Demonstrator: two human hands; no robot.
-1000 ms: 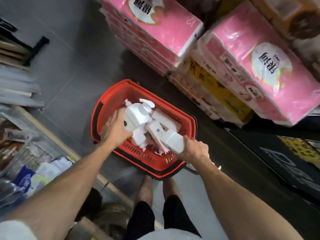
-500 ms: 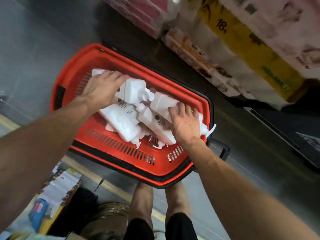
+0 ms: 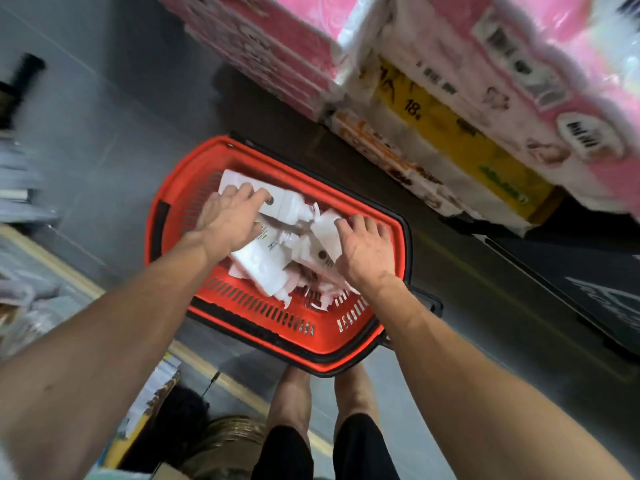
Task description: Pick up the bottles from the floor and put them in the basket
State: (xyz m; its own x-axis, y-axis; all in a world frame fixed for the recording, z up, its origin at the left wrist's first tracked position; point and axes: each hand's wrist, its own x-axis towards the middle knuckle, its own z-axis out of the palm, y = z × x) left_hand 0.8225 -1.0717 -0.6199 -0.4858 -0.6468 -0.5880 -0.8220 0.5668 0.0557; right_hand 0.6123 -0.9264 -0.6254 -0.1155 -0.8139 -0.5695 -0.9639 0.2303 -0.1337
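Observation:
A red basket (image 3: 263, 315) with a black rim stands on the grey floor in front of my legs. Several white pump bottles lie piled inside it. My left hand (image 3: 230, 216) lies palm down on a white bottle (image 3: 287, 204) at the basket's far left, fingers spread over it. My right hand (image 3: 363, 251) rests palm down on another white bottle (image 3: 323, 237) at the right side, fingers fairly straight. A third bottle (image 3: 263, 268) lies between my wrists. The view is blurred by motion.
Stacked pink and yellow tissue packs (image 3: 467, 98) rise just beyond and to the right of the basket. A yellow floor line (image 3: 65, 271) runs along the left, with shelf goods (image 3: 20, 299) beside it. A black mat (image 3: 602, 292) lies at the right.
Both hands have brought their bottles down into the basket and now lie flat on the pile. The camera has pulled back and tilted, so the basket looks smaller.

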